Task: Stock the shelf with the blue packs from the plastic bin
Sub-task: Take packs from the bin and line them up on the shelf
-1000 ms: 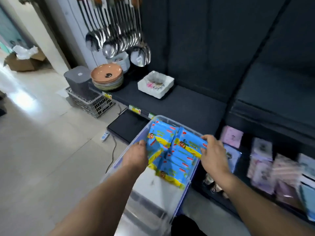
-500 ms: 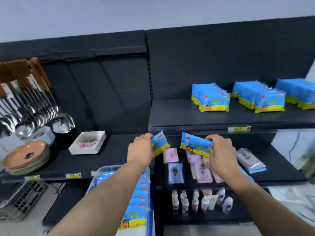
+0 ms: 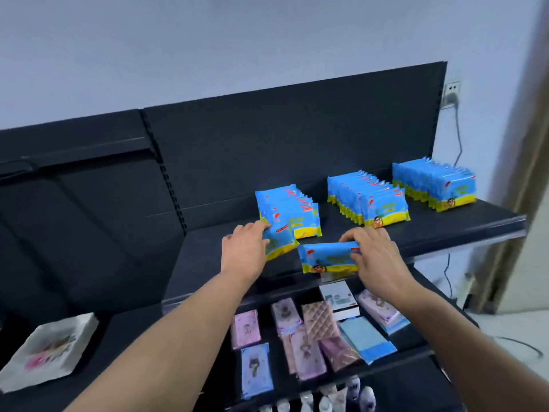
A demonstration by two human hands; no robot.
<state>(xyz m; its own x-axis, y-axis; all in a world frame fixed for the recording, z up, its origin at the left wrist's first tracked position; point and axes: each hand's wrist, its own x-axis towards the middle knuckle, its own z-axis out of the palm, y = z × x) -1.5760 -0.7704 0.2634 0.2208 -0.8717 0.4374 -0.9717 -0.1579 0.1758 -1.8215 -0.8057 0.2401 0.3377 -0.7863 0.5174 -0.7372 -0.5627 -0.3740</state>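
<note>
Hands both carry stock on my feed. The left hand [image 3: 245, 248] grips a blue-and-yellow plastic pack [image 3: 280, 240] by its left end, fingers curled over the top. The pack is tilted, just in front of the leftmost row of matching blue packs [image 3: 292, 209]. The right hand [image 3: 375, 257] holds a second blue pack [image 3: 326, 258] lengthwise, fingers over its top edge and thumb on its face, at the front edge of the black metal shelf [image 3: 445, 227]. I see a middle row [image 3: 368, 197] and a right row [image 3: 436, 182] standing upright on that same shelf. One tier down lie flat pink, lilac and pale-blue packets [image 3: 309, 337]. A white square dish [image 3: 47, 349] sits far left.
</note>
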